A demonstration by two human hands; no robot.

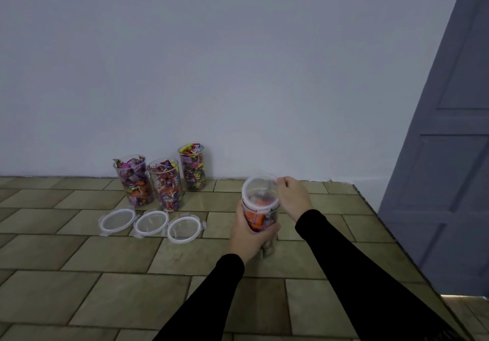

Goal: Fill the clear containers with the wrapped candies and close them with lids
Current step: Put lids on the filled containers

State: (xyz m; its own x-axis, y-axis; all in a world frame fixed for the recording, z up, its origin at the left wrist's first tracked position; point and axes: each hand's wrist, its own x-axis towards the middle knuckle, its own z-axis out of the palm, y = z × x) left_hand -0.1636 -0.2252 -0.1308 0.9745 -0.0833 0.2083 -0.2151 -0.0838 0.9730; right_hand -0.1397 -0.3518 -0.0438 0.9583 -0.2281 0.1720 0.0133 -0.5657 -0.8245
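Note:
My left hand (247, 236) wraps around a clear container (260, 217) holding wrapped candies, near the middle of the tiled surface. A clear lid (260, 189) sits on top of it, and my right hand (293, 195) grips the lid's far right rim. Three open containers full of candies stand by the wall: left one (135, 180), middle one (166, 184), right one (193, 167). Three loose lids lie in a row before them: left (117, 221), middle (151, 223), right (184, 229).
The tile-patterned surface (105, 274) ends at the pale wall (211, 76) behind the containers and at an edge on the right. A grey panelled door (449, 155) stands beyond that right edge.

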